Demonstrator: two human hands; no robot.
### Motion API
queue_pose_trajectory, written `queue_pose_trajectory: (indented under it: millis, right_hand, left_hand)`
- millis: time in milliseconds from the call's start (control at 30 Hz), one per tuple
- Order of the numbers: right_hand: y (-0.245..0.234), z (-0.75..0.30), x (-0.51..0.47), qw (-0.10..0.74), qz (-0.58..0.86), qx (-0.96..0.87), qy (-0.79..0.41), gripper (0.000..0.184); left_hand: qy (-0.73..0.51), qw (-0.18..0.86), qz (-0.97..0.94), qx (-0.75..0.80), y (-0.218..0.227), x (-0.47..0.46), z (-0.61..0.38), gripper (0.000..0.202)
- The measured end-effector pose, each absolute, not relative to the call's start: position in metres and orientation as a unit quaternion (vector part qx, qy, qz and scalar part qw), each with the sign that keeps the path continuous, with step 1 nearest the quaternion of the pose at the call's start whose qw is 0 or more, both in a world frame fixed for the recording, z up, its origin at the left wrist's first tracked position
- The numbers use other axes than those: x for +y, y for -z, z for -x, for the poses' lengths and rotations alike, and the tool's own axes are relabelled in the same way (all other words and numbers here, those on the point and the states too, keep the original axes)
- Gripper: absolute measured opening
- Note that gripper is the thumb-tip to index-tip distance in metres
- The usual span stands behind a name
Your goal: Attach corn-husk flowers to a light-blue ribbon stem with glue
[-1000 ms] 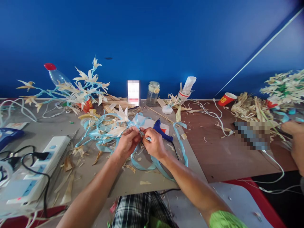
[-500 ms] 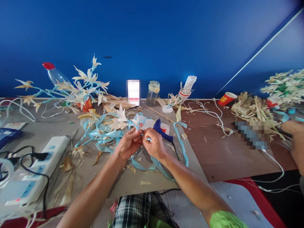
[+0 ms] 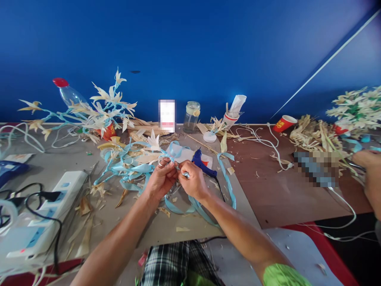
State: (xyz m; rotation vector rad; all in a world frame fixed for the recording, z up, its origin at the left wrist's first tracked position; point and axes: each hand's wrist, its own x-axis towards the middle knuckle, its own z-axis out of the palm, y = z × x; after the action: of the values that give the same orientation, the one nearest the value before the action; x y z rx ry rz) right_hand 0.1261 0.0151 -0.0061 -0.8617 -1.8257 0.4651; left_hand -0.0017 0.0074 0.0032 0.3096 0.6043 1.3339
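My left hand pinches the blue-wrapped stem of a pale husk flower, whose petals stand out above and left of the fingers. Close beside it, my right hand is closed on a light blue ribbon; a bit of it shows at the fist, and lengths loop below onto the table. The fingertips nearly meet and cover the spot between them. Behind the right hand, a blue glue gun lies on a white sheet. More blue-wrapped flower stems lie left of my hands.
A white power strip with cables lies at the left. Along the wall stand a flower branch in a red cup, a glass jar and a tilted red paper cup. Another person's hand is at the right edge.
My left fingers have shifted slightly on the stem, and the flower has dipped a little lower to the right. My right hand has hardly moved. The other person's hand has moved slightly.
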Motion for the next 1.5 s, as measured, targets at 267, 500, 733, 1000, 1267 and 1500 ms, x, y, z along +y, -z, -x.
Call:
queue_pose_trajectory:
  millis: [267, 500, 733, 1000, 1267, 1500]
  right_hand:
    - [0.006, -0.128, 0.013, 0.495, 0.359, -0.768, -0.189, 0.024]
    - [0.009, -0.130, 0.015, 0.488, 0.365, -0.777, -0.160, 0.024]
    - [0.012, -0.131, 0.017, 0.472, 0.355, -0.793, -0.148, 0.023]
    - [0.011, -0.130, 0.015, 0.474, 0.359, -0.788, -0.159, 0.023]
    - [0.010, -0.130, 0.017, 0.494, 0.360, -0.769, -0.186, 0.022]
    - [-0.008, -0.137, 0.011, 0.528, 0.274, -0.742, -0.308, 0.011]
  left_hand:
    - [-0.602, 0.737, -0.151, 0.269, -0.003, 0.007, 0.001, 0.020]
    - [-0.583, 0.743, -0.174, 0.277, -0.003, 0.007, 0.001, 0.015]
    - [-0.618, 0.712, -0.177, 0.282, -0.007, 0.007, -0.002, 0.016]
    - [-0.574, 0.758, -0.165, 0.262, -0.006, 0.008, 0.002, 0.012]
    - [-0.581, 0.752, -0.163, 0.265, -0.009, 0.006, 0.003, 0.010]
    - [-0.586, 0.755, -0.175, 0.236, -0.007, 0.008, 0.010, 0.012]
